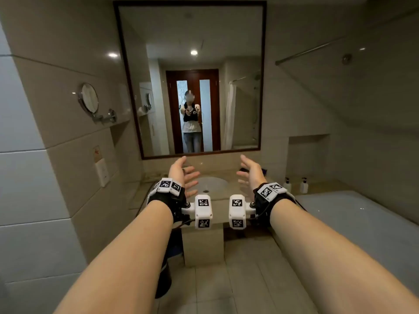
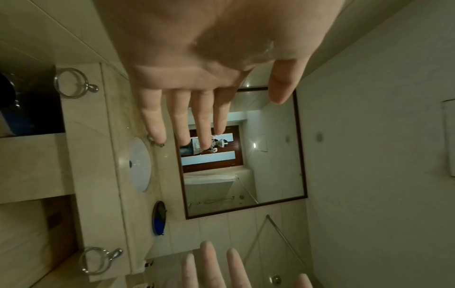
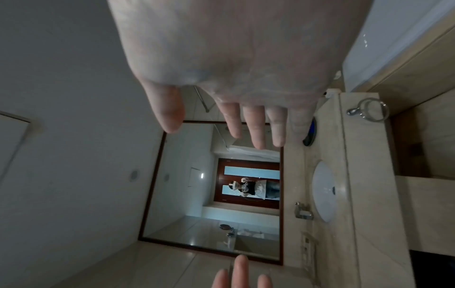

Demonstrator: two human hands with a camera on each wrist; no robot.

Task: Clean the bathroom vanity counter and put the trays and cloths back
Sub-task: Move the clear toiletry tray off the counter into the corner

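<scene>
Vanity counter (image 1: 229, 189): beige marble, at 12 o'clock ahead of me, below the dark-framed wall mirror (image 1: 190, 80). White oval basin (image 1: 213, 183) sunk in its middle; chrome tap (image 3: 304, 212) behind the basin at the backsplash.

Round dark tray (image 2: 158, 218): on the counter at about 1 o'clock from the basin, near the backsplash, with something blue (image 2: 160, 224) in it; I cannot tell what the blue thing is.

My left hand (image 1: 183, 173): raised in the air before the counter, palm turned inward, fingers (image 2: 177, 120) straight and spread, holding nothing.

My right hand (image 1: 249, 172): raised level with the left, well apart from it, palm facing it, fingers (image 3: 256, 126) spread, holding nothing.

Two white pump bottles (image 1: 295, 184): side by side at 2 o'clock, on the ledge beside the bathtub (image 1: 353, 214).

Round shaving mirror (image 1: 88, 98): on the wall at 10 o'clock.
</scene>
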